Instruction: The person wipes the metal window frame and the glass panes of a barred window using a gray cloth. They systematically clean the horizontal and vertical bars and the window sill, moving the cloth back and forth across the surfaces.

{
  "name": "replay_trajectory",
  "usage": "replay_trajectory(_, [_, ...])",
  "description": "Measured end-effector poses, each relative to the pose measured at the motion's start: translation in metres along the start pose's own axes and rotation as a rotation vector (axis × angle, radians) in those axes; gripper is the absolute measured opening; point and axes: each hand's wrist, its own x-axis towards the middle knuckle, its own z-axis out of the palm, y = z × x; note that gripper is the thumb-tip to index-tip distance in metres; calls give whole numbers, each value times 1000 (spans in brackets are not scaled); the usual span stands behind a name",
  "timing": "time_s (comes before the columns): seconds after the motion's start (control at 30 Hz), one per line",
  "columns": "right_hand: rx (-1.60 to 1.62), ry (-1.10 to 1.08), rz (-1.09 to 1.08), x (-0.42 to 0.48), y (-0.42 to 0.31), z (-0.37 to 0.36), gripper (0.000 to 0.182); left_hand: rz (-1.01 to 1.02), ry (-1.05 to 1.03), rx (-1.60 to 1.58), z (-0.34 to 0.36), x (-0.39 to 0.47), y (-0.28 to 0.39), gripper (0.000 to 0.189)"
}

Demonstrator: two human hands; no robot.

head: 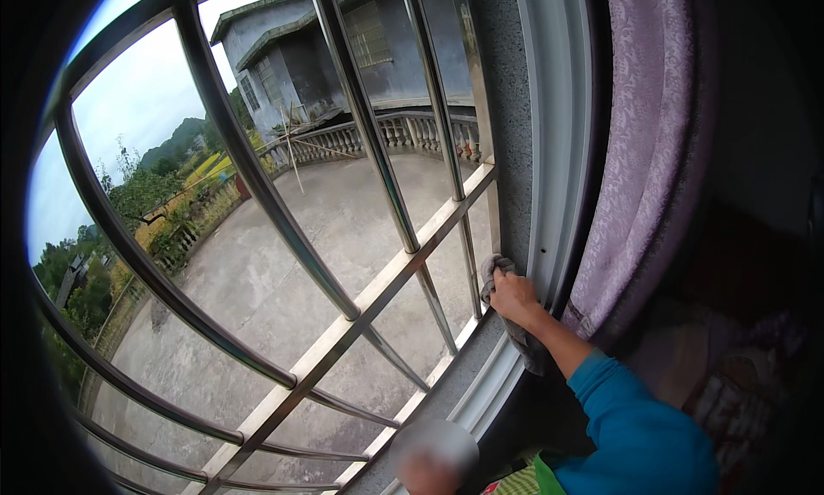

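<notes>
My right hand [515,297] grips a bunched grey cloth [529,353] at the lower corner of the window opening. The cloth presses against the grey stone-like reveal [513,199], beside the stainless steel window grille [386,286]. Part of the cloth hangs below my wrist, over the white window frame [559,173]. At the bottom of the picture, what looks like my left hand [428,474] is near the sill track [484,392]. A blurred patch covers it, so its fingers cannot be made out.
Vertical steel bars and a crossbar [444,218] span the opening. A pink patterned curtain [637,154] hangs close to my right arm. Outside lie a concrete terrace [257,289], a balustrade [399,131] and a grey building [386,50]. The room at right is dark.
</notes>
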Motion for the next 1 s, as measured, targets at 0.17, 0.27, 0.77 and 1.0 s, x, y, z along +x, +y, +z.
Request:
replay_trajectory(0.17, [-71,-225,-40,13,-6,40,31,29,25,29,0,-1,-2,26])
replay_trajectory(0.27, [-17,-388,45,24,-5,33,33,7,4,25,-2,-3,-1,27])
replay_trajectory(0.77, [-71,-357,-383,-46,-53,9,34,280,78,32,24,1,-26,24])
replay_trajectory(1.0, [-204,-829,-486,-16,-52,6,47,249,13,125,29,-7,-37,25])
